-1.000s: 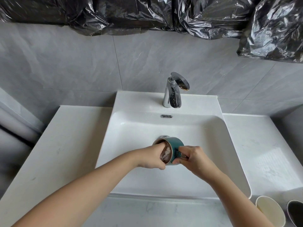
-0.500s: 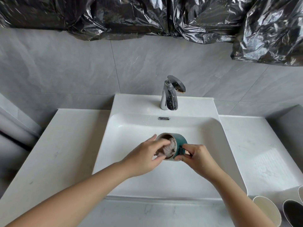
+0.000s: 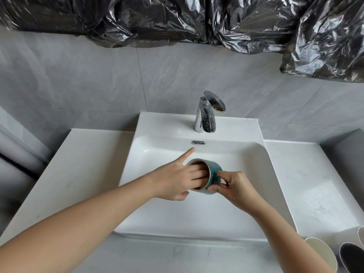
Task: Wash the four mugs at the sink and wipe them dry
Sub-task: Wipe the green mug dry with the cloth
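Observation:
A teal mug [image 3: 214,170] lies on its side above the white sink basin [image 3: 197,213], mouth turned left. My right hand [image 3: 237,189] grips its handle from the right. My left hand [image 3: 173,180] reaches into the mouth with its middle fingers straight inside. The index finger sticks out past the rim toward the faucet and the thumb lies below the mug. Whatever is under the fingers inside the mug is hidden. Three more mugs stand at the bottom right: a cream one [image 3: 321,253], a dark one [image 3: 352,257] and a sliver of another [image 3: 361,237].
The chrome faucet [image 3: 206,115] stands behind the basin with no water running. White countertop [image 3: 78,170] runs on both sides of the sink. Grey tiled wall rises behind, with black plastic sheeting [image 3: 177,20] hanging along the top.
My left hand's fingers have gone deeper into the mug and the greyish cloth seen inside earlier is now covered. The index finger has lifted out straight. The right hand keeps the handle.

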Demonstrator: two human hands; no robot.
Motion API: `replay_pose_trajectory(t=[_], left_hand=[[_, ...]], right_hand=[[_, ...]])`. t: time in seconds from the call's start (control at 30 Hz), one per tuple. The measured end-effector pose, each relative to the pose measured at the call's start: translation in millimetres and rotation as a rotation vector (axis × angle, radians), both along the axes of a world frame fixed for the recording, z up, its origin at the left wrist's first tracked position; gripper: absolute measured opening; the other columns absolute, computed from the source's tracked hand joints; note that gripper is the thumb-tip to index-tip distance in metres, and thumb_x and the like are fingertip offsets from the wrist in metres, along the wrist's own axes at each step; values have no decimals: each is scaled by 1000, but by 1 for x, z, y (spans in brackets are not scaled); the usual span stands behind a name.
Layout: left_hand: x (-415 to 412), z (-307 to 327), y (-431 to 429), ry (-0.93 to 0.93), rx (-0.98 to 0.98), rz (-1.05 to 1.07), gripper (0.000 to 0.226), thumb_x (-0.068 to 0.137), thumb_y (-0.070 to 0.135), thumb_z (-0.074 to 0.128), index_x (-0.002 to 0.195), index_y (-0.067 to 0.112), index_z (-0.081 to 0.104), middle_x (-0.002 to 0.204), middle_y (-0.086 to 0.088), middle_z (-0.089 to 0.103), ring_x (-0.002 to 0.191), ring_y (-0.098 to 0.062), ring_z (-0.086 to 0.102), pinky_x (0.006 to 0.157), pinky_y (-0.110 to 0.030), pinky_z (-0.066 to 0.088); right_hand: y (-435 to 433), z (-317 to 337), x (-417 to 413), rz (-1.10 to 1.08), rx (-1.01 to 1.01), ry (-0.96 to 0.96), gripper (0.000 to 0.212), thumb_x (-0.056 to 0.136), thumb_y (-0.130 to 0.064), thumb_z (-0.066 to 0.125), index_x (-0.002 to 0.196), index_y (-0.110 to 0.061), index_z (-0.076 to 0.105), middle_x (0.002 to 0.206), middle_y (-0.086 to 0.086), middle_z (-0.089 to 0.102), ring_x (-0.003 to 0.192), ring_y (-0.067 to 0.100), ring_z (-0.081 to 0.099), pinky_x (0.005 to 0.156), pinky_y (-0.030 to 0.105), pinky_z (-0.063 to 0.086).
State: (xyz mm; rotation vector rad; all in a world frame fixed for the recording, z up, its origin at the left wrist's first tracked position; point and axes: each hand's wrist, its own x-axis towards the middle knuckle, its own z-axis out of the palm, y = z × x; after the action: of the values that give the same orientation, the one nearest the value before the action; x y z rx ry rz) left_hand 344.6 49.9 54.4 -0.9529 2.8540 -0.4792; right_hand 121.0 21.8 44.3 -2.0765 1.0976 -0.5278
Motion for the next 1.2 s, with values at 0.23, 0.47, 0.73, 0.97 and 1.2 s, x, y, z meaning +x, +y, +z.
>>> replay_pose_trajectory(t=[0.23, 0.47, 0.73, 0.97, 1.2], left_hand=[[28, -2, 1, -9, 0, -123, 64, 81, 11, 46, 142, 25, 36, 151, 5, 37, 142, -20, 31, 116, -58, 19], [5, -7, 0, -161, -112, -98, 33, 77, 13, 51, 107, 24, 48, 111, 4, 46, 110, -21, 52, 106, -66, 28], [-16, -10, 0, 28, -129, 174, 27, 54, 5, 69, 78, 15, 65, 81, -2, 56, 81, -21, 57, 96, -64, 43], [-35, -24, 3, 365, 561, 637, 61, 76, 5, 53, 134, 9, 34, 129, -8, 44, 128, -25, 36, 115, -58, 10], [-48, -31, 13, 748, 694, 747, 56, 77, 8, 51, 131, 21, 40, 132, 4, 43, 131, -17, 27, 115, -52, 9]], right_hand=[[-6, 7, -8, -8, 119, -9, 44, 79, -7, 80, 59, 0, 41, 52, -10, 25, 55, 10, 21, 49, 21, 19], [-3, 7, 0, 57, 209, -7, 44, 78, -4, 80, 59, -1, 41, 51, -11, 26, 52, 9, 22, 48, 19, 20], [-3, -1, 9, -10, 82, -14, 62, 78, -7, 81, 53, -22, 26, 45, -10, 23, 51, 11, 20, 47, 20, 19], [-3, -15, 11, 9, -191, 54, 64, 76, -4, 78, 57, -29, 22, 45, -11, 32, 50, 10, 30, 46, 19, 24], [0, -26, 3, 45, -326, 5, 49, 74, -24, 80, 60, -22, 33, 53, -18, 26, 53, 5, 31, 48, 15, 24]])
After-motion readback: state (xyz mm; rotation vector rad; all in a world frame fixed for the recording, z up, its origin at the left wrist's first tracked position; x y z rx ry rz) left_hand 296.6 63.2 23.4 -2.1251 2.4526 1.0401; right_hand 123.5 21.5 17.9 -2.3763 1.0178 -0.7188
